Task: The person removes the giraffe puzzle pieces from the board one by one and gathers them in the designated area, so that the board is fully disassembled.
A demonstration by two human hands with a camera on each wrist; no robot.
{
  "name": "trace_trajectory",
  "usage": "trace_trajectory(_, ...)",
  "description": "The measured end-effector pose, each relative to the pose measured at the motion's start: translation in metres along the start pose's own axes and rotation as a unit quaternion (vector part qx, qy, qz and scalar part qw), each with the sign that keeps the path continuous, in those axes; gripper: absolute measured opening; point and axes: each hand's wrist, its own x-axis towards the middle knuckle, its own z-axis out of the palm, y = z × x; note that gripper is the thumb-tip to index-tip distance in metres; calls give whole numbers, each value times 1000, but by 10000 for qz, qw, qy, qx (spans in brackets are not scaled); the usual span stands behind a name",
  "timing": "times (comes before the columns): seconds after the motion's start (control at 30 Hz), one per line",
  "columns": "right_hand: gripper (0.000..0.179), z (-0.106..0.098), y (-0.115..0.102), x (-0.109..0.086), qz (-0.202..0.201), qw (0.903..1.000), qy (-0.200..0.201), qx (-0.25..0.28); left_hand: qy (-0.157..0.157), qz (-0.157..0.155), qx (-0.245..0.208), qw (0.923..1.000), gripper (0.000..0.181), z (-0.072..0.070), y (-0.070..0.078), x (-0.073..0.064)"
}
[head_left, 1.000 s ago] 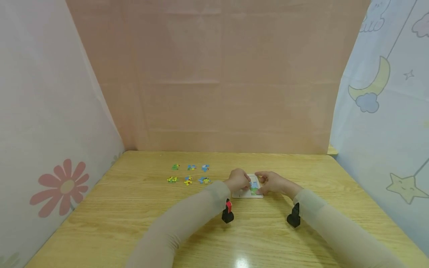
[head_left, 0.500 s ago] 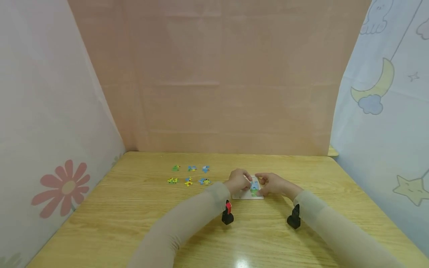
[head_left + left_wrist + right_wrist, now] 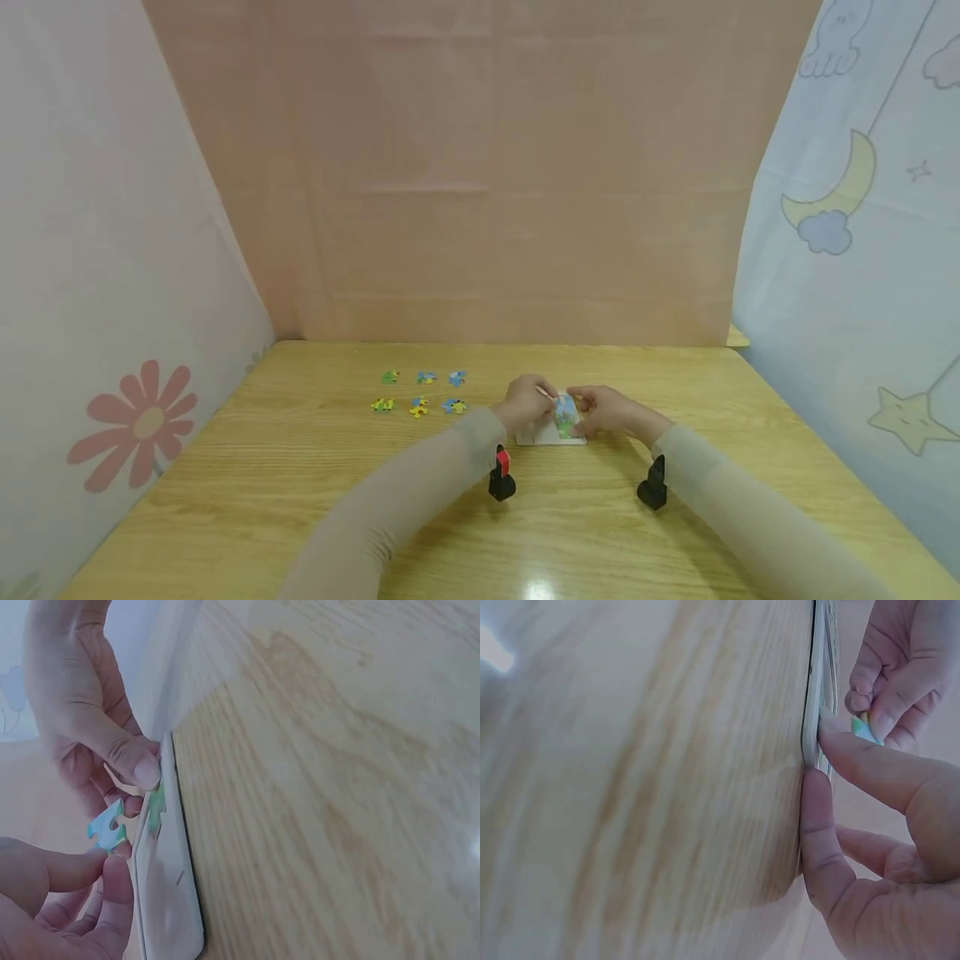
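In the head view my left hand (image 3: 522,403) is over the left part of a white puzzle board (image 3: 534,437). Thumb and fingertips pinch a small blue-green jigsaw piece (image 3: 111,826), held tilted just above the board in the left wrist view. My right hand (image 3: 609,410) grips the board's right side, thumb on the top face and a finger along the edge. Pieces fitted in the board form a blue and green picture (image 3: 566,418) on its right part. The left hand covers some of the board's recess.
Several loose jigsaw pieces lie in two rows to the left of the board, among them a green one (image 3: 390,377) and a yellow one (image 3: 418,408). A peach backdrop (image 3: 480,208) rises behind the wooden table (image 3: 300,483), with printed cloths on both sides.
My left fingers have drawn slightly back from the fitted picture, leaving more of it visible. The right hand keeps its place at the board's edge. The loose pieces lie as before.
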Motion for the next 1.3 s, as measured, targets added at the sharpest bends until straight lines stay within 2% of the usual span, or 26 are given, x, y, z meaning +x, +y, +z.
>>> trace_trajectory(0.17, 89, -1, -1, 1, 64, 9999, 31, -74, -213, 62, -200, 9996, 6, -17, -3, -4)
trace_trajectory(0.33, 89, -1, -2, 0, 49, 9998, -61, -198, -454, 134, -487, 9977, 7, -46, -6, -16)
trace_trajectory(0.47, 89, -2, -5, -1, 11, 9997, -133, -197, -519, 206, -431, 9975, 10, -72, -9, -26)
trace_trajectory(0.7, 90, -8, -10, -5, -58, 9991, -296, -282, -354, 281, -77, 9989, 11, -113, -23, -51)
trace_trajectory(0.9, 92, -9, -6, -4, -59, 9989, -360, -299, -59, -72, 95, 9999, 12, -142, -47, -64)
trace_trajectory(1.0, 92, -10, -4, -4, -25, 9991, -329, -257, -20, -175, 99, 9998, 12, -156, -57, -68)
trace_trajectory(1.17, 92, -9, -1, -2, -64, 9993, -298, -207, -91, -150, 83, 9998, 13, -173, -68, -76)
trace_trajectory(1.3, 93, -8, 3, 0, -33, 9994, -317, -142, -202, -180, 75, 9996, 14, -179, -76, -85)
